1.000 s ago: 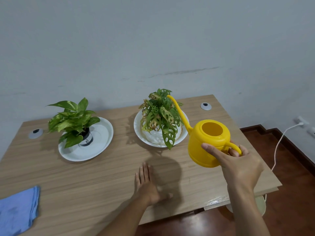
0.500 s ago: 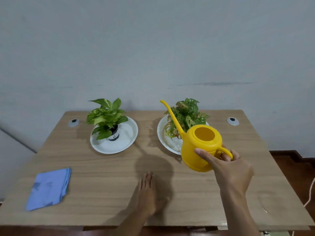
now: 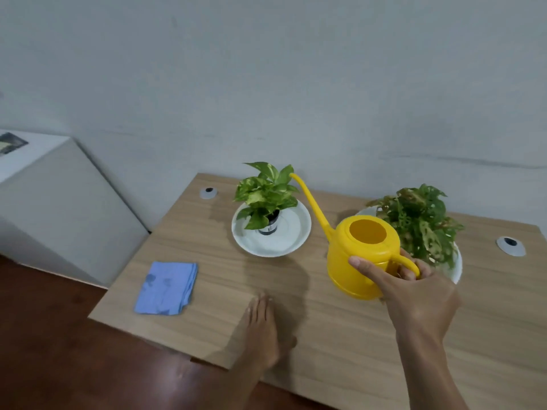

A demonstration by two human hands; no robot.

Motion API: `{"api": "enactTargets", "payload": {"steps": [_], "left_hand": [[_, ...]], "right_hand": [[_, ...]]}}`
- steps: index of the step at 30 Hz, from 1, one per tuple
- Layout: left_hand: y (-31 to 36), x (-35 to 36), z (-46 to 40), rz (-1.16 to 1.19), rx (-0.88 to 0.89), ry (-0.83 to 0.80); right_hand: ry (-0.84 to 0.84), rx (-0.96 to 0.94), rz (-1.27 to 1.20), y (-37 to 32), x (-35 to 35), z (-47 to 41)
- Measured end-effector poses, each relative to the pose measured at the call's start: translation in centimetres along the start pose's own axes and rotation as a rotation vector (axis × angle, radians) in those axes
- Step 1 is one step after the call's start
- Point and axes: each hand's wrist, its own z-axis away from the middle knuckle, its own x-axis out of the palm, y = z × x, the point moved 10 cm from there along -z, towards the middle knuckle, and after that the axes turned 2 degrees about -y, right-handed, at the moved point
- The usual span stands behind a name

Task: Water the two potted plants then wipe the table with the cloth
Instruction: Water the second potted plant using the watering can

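My right hand [image 3: 414, 294] grips the handle of the yellow watering can [image 3: 362, 257], fingers curled through the loop and thumb pressed on the can's side. I hold the can above the tabletop [image 3: 340, 344], its long spout angled up and left, the tip by the leaves of the left potted plant [image 3: 265, 196], which stands in a white dish [image 3: 291, 238]. The right potted plant [image 3: 420, 220] sits in its own white dish [image 3: 457, 266] just behind the can. My left hand [image 3: 263, 335] lies flat and empty on the tabletop, fingers together. The folded blue cloth [image 3: 165, 288] rests near the tabletop's left edge, well apart from both hands.
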Motion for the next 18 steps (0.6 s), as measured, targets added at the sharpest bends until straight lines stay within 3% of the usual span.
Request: {"api": "enactTargets", "payload": {"steps": [7, 11, 18], "left_hand": [[-5.5, -1.6, -3.4, 0.032, 0.007, 0.007], [-7.0, -2.5, -5.3, -0.063, 0.043, 0.002], [-8.1, -1.4, -7.2, -0.066, 0.072, -0.117]], "right_hand": [[0.060, 0.032, 0.105, 0.5, 5.9, 2.2], [0.107, 0.034, 0.131, 0.7, 8.3, 3.2], [0.175, 0.061, 0.164, 0.3, 9.7, 4.1]]}}
